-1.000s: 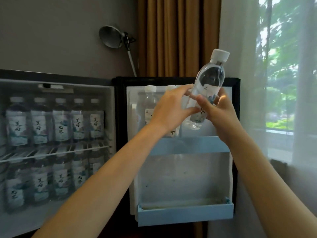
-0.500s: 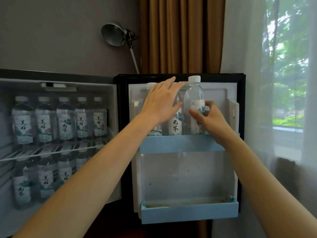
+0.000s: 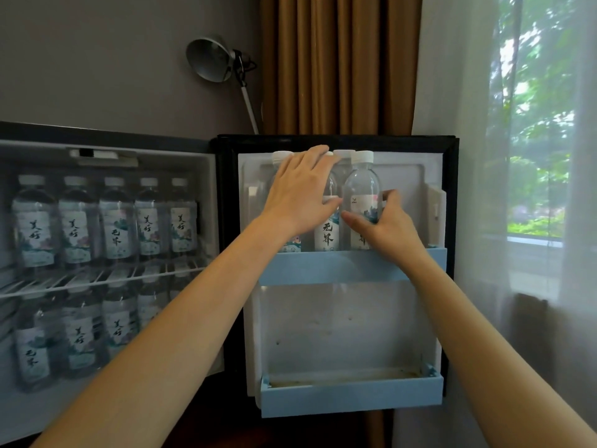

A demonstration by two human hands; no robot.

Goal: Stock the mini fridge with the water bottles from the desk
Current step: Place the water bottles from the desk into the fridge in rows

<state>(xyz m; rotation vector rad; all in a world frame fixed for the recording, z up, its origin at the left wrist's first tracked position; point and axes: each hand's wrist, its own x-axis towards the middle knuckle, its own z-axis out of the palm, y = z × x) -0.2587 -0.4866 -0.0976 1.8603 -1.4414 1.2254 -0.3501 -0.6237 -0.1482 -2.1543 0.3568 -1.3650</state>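
Beside gripped bottle (image 3: 361, 185), left hand (image 3: 300, 192) against neighbours (image 3: 324, 236)

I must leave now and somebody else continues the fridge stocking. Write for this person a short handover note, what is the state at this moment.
Hands: the left grip lies flat, fingers straight, on the other bottles in the upper door shelf; the right grip holds the rightmost water bottle, upright in that shelf.
Done: both racks of the mini fridge hold bottle rows.
Left: release; probably fill the lower door shelf. The desk is out of view.
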